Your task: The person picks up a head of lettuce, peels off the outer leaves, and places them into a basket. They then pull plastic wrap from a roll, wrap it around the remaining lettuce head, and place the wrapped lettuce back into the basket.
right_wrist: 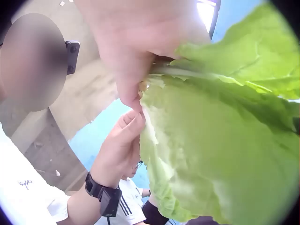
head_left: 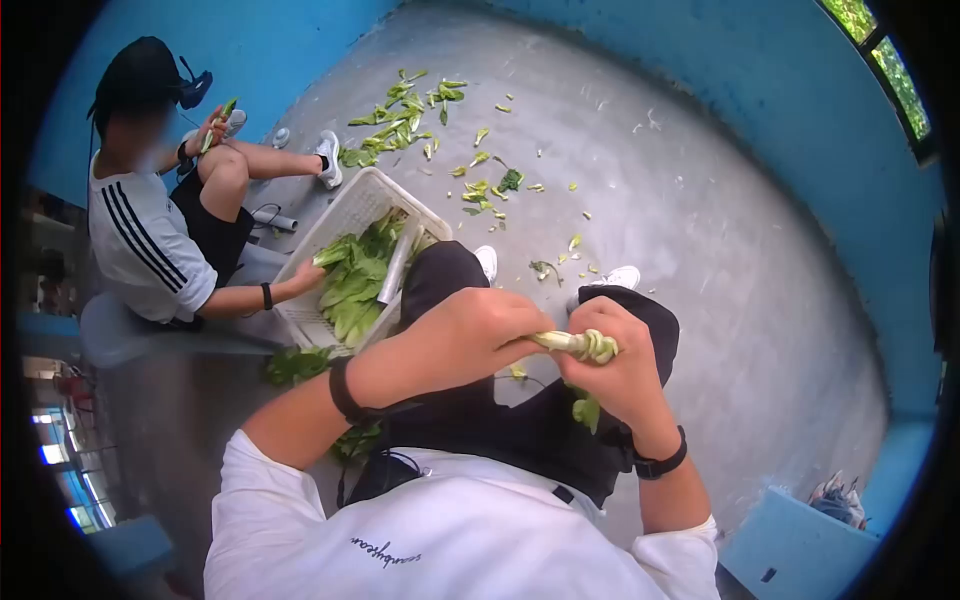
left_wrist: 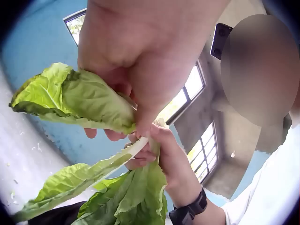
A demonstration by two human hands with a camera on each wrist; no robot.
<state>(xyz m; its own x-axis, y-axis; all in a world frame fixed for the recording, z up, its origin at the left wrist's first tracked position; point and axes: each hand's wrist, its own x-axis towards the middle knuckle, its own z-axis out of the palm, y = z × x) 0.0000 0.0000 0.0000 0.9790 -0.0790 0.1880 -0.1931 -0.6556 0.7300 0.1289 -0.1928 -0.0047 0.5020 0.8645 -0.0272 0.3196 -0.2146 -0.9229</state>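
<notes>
In the head view, the left hand (head_left: 460,335) pinches the pale end of a leafy green's stalk (head_left: 560,341). Close beside it, the right hand (head_left: 622,365) grips the bunched stalks, with a leaf (head_left: 586,410) hanging below. In the left wrist view, a folded green leaf (left_wrist: 93,101) lies under the left hand (left_wrist: 140,56), while more leaves (left_wrist: 140,192) hang from the right hand (left_wrist: 166,152). Broad leaves (right_wrist: 211,150) spread from the right hand (right_wrist: 145,42) in the right wrist view, the left fingertips (right_wrist: 133,123) meeting its own. The palms hide part of the stalks.
A white plastic crate (head_left: 307,318) of leafy greens (head_left: 358,285) stands to the left. Beside it a seated person (head_left: 150,230) reaches into it and holds a green piece. Leaf scraps (head_left: 395,125) lie on the floor (head_left: 700,220). A blue box (head_left: 790,545) is at lower right.
</notes>
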